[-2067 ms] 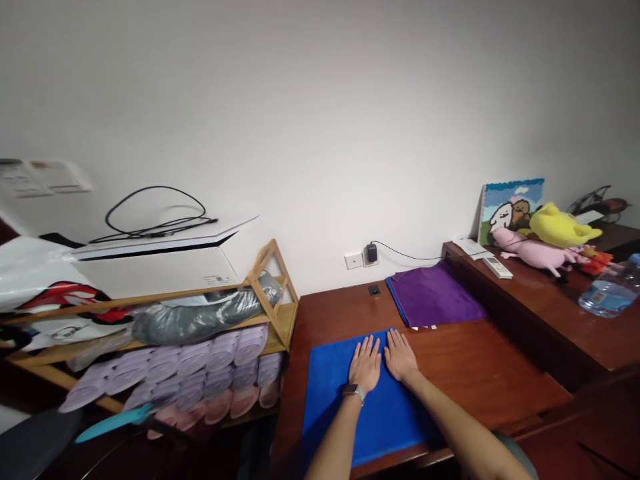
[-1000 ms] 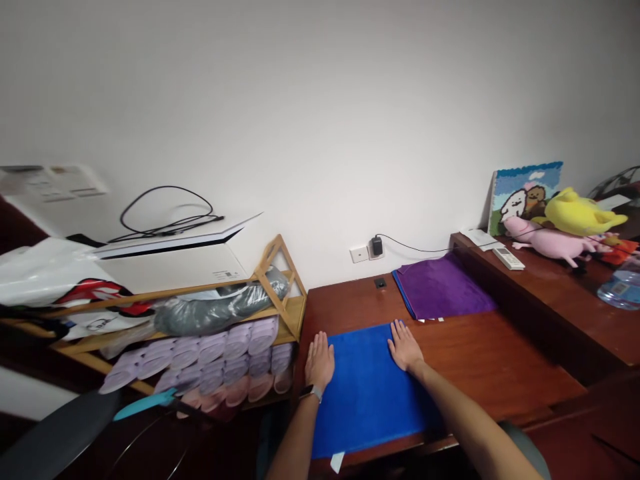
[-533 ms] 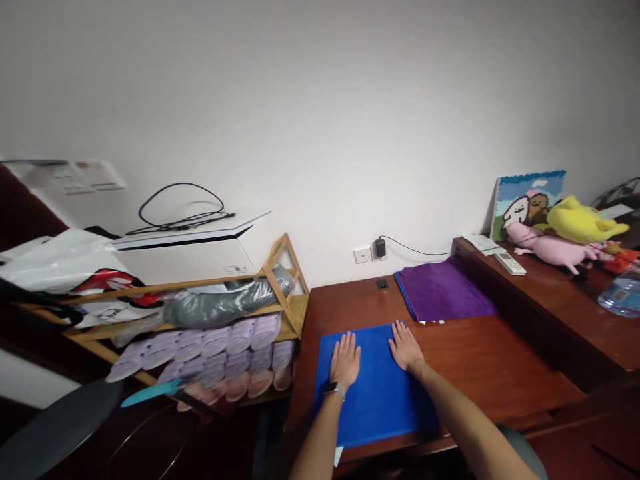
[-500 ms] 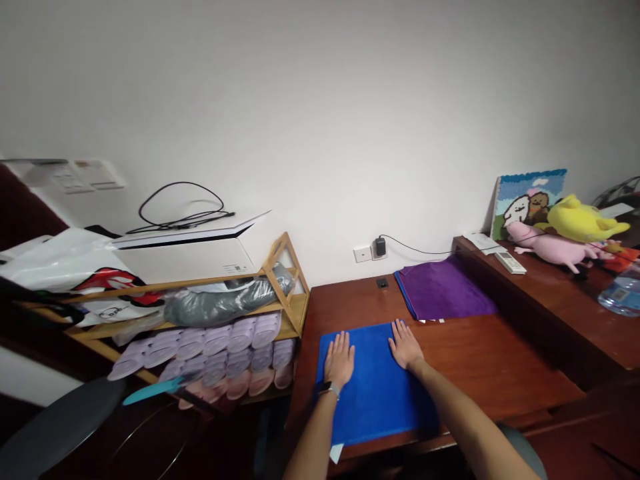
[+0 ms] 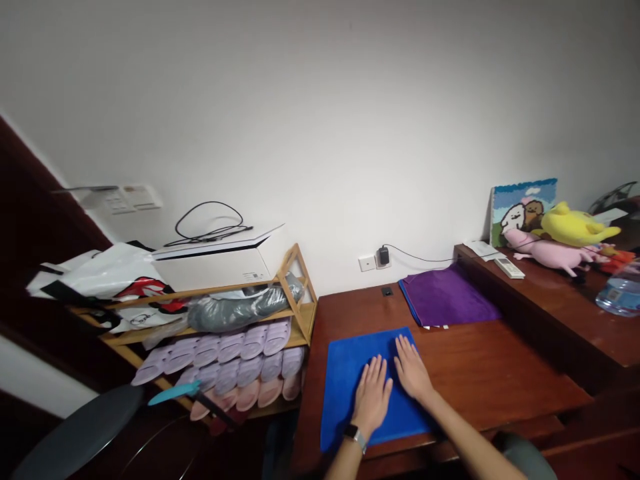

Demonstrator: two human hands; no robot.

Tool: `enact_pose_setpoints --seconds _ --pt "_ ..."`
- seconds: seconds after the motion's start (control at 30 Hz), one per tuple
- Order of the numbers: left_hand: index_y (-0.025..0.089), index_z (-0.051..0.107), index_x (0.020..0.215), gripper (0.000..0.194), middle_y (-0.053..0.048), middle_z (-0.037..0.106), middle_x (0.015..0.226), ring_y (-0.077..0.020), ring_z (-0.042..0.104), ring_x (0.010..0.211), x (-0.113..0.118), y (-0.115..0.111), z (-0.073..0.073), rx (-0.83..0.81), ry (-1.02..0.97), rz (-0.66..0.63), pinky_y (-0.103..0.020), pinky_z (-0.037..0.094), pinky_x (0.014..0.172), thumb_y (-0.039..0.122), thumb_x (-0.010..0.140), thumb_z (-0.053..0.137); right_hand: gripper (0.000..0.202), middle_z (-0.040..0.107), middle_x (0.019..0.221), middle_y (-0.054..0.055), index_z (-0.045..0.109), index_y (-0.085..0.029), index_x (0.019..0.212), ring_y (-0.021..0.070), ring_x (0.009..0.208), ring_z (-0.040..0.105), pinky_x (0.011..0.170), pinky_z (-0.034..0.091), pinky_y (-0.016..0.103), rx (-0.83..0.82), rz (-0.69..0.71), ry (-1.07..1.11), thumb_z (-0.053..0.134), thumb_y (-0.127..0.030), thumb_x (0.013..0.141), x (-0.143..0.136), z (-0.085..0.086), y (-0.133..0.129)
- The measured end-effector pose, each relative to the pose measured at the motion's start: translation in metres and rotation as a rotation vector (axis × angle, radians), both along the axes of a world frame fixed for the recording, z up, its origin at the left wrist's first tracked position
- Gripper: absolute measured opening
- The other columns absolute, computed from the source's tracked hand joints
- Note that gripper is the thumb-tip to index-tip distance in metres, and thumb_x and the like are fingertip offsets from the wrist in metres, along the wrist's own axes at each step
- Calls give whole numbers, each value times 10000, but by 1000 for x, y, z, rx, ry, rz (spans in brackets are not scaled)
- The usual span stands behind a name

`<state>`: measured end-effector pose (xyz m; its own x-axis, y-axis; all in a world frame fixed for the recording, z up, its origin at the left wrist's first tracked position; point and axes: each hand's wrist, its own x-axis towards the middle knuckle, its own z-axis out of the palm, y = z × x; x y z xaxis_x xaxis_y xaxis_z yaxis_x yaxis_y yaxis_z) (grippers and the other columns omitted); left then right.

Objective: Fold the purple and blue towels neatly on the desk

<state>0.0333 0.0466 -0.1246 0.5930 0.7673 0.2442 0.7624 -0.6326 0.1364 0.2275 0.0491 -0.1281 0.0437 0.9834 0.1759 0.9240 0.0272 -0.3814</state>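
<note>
A blue cloth (image 5: pixel 345 373) lies spread flat on the brown wooden desk (image 5: pixel 480 360) in front of me. My left hand (image 5: pixel 372 393) rests palm down on the middle of the cloth, fingers stretched out. Close beside it, my right hand (image 5: pixel 412 368) lies flat along the cloth's right edge, its fingers also extended. Neither hand grips anything. Further back on the desk sits a purple cloth (image 5: pixel 447 297), with a blue edge showing beneath its left side.
A wooden rack (image 5: pixel 300 320) with lilac and pink slippers (image 5: pixel 253 340) and a white box (image 5: pixel 215 267) stands left. On the raised surface at right are a remote control (image 5: pixel 509 268), pink (image 5: pixel 543 252) and yellow (image 5: pixel 575 225) plush toys and a plastic bottle (image 5: pixel 619 293).
My left hand has slid right and toward me across the blue cloth, nearer to my right hand. My right hand stays at the right edge. The view has shifted slightly.
</note>
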Motion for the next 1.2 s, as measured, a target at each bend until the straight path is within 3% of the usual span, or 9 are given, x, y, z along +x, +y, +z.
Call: enact_pose_setpoints --seconds 0.2,0.43,0.53,0.6,0.73,0.83,0.9,1.07,1.2 --pt "260 228 1650 602 -28 307 1694 -217 273 1569 -3 -17 -4 -114 59 -39 -491 282 1289 488 1093 212 712 257 1688 104 310 -132 1626 257 1577 222 1298 222 460 -56 74 -11 226 -558 1062 1 -40 -58" --pt "229 281 1641 649 -69 354 1672 -259 325 1546 -130 -7 -22 -41 101 349 -509 333 1256 528 1065 296 721 228 1695 88 278 -139 1633 256 1583 205 1308 205 469 -67 60 -1 217 -574 1061 1 -31 -56" --pt "193 317 1630 620 -96 410 1642 -274 374 1524 -155 -8 -22 20 97 412 -531 329 1253 448 1066 294 737 216 1697 98 276 -103 1628 250 1587 187 1312 189 456 -82 59 -5 199 -568 1062 0 -29 -58" --pt "172 301 1634 607 -108 394 1650 -275 352 1535 -138 -10 -14 68 60 415 -531 311 1262 400 1072 279 750 214 1697 105 279 -81 1623 247 1588 186 1313 184 452 -91 58 -7 184 -569 1061 0 -28 -59" --pt "227 180 1661 601 -70 296 1697 -244 272 1568 -49 -21 5 57 -14 207 -500 305 1272 378 1087 280 764 206 1699 114 272 -65 1622 246 1589 180 1312 175 442 -107 61 -21 160 -570 1061 0 -26 -59" --pt "253 148 1660 611 -60 272 1704 -246 279 1567 4 -30 3 -45 13 1 -502 315 1269 419 1088 284 756 214 1696 120 280 -68 1622 252 1588 182 1309 179 438 -100 68 -30 171 -564 1062 1 -26 -58" --pt "264 154 1657 616 -59 292 1695 -251 296 1560 8 -32 -6 -85 46 -25 -514 317 1268 452 1086 286 750 217 1694 112 282 -83 1624 253 1588 185 1307 186 439 -86 67 -30 171 -567 1062 2 -26 -58" --pt "307 167 1652 623 -17 307 1688 -253 294 1559 -69 -28 -27 -55 94 147 -525 318 1265 493 1077 316 764 193 1701 100 265 -84 1629 244 1592 166 1309 172 427 -100 67 -27 126 -575 1060 2 -21 -60" --pt "273 200 1651 623 -35 300 1689 -246 280 1561 -130 -32 -23 -70 107 278 -515 312 1265 485 1076 314 759 210 1701 114 272 -80 1627 248 1590 175 1308 172 438 -129 55 -22 136 -568 1063 1 -9 -61"
